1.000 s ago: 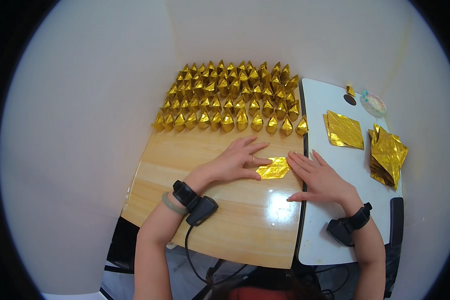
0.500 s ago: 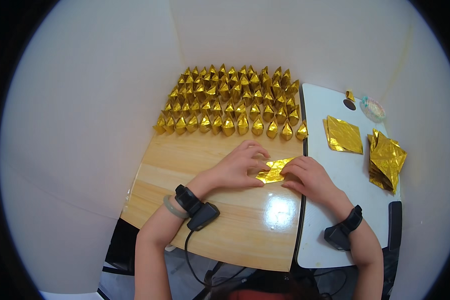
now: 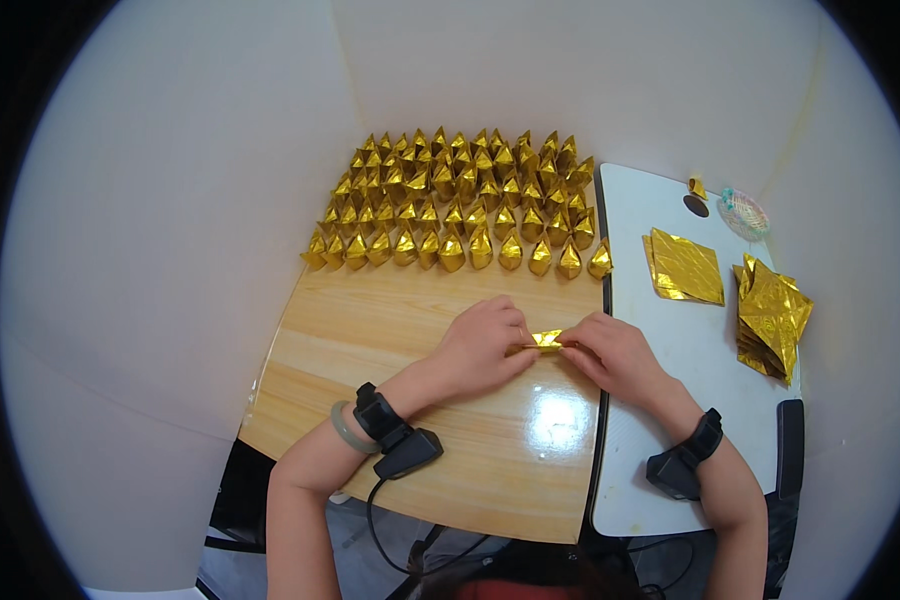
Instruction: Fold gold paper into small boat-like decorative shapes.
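Both hands (image 3: pixel 550 345) moved closer | pinching folded gold paper (image 3: pixel 547 339) | wooden table (image 3: pixel 370 330)

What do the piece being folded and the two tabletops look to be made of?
The folded piece, pinched between the left hand and right hand, looks like thin gold foil paper: mirror-bright and sharply creased. The left tabletop seems to be glossy varnished wood or wood-look laminate: visible grain with a lamp glare. The right tabletop looks like smooth white laminate or plastic.
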A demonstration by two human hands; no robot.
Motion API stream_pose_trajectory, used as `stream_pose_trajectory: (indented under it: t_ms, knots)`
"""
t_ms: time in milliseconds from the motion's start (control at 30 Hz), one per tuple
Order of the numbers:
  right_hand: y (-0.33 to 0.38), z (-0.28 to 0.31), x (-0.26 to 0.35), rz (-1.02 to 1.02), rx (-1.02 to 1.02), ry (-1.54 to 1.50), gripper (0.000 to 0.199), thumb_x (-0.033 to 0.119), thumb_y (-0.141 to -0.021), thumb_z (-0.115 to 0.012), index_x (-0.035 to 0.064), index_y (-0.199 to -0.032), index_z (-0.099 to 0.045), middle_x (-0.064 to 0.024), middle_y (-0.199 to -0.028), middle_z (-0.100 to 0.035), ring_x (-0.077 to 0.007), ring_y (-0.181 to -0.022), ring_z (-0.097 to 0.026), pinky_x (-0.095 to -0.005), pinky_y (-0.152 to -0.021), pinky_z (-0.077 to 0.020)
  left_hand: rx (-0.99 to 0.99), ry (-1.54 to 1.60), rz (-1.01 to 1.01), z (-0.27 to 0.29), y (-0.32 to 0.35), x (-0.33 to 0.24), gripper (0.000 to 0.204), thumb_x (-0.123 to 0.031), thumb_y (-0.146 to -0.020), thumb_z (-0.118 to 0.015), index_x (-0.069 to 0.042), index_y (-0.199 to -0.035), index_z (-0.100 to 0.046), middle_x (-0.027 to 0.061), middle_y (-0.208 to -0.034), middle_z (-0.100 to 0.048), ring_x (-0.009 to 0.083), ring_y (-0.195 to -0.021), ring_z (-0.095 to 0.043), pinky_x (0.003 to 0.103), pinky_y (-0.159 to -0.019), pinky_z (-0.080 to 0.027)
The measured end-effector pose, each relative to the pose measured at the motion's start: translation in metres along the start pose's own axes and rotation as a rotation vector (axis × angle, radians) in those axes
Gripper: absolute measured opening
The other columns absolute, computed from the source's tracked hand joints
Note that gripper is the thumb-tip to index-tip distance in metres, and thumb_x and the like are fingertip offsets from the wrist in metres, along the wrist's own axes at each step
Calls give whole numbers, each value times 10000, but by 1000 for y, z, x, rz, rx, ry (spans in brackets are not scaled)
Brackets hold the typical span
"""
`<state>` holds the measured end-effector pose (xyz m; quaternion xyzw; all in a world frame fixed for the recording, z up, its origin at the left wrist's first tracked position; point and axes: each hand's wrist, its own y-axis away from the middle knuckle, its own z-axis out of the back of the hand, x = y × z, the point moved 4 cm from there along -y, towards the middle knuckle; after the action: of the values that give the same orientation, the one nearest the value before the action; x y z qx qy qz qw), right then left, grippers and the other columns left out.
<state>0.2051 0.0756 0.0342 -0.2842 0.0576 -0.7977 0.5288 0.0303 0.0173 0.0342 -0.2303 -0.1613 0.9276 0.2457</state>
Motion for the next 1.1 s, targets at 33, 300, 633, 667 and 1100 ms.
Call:
stream_pose_trajectory:
  t_ms: [33,300,633,667,1100]
  knots:
    - [-1,0,1,0,0,1,160,171,-826,-660,86,-959,-639,-71,-860,-623,-251,-802,-601,-345,-704,-495,12,104,111,-3,2,8,150,-207,-780,-701,-61,-812,-689,71,-805,-590,243,-840,-551,345,-734,-461]
    - [4,-11,-22,-300,-19,-322,239,96,-844,-630,61,-1079,-607,-82,-890,-587,-203,-804,-621,-296,-730,-504,38,307,461,-9,0,24,221,-206,-807,-690,-61,-973,-708,66,-803,-623,203,-819,-554,321,-731,-458]
    - [-5,-1,1,59,-1,83,350,154,-860,-629,80,-1197,-569,-93,-1159,-586,-248,-1067,-569,-376,-907,-459,-195,21,180,-4,2,14,146,-138,-780,-691,-73,-903,-645,62,-832,-603,248,-933,-510,339,-814,-438]
    - [-2,-9,5,114,104,74,428,221,-879,-608,79,-1272,-514,-109,-1256,-537,-260,-1172,-503,-414,-982,-397,-196,21,181,-5,2,15,146,-138,-780,-691,-73,-903,-645,62,-832,-603,248,-933,-510,339,-814,-438]
    - [11,1,-7,28,239,298,566,409,-914,-528,54,-1347,-447,-120,-1393,-448,-269,-1312,-386,-436,-1090,-284,2,104,216,-9,5,18,154,-113,-827,-636,-106,-980,-634,45,-885,-578,253,-890,-521,354,-786,-433]
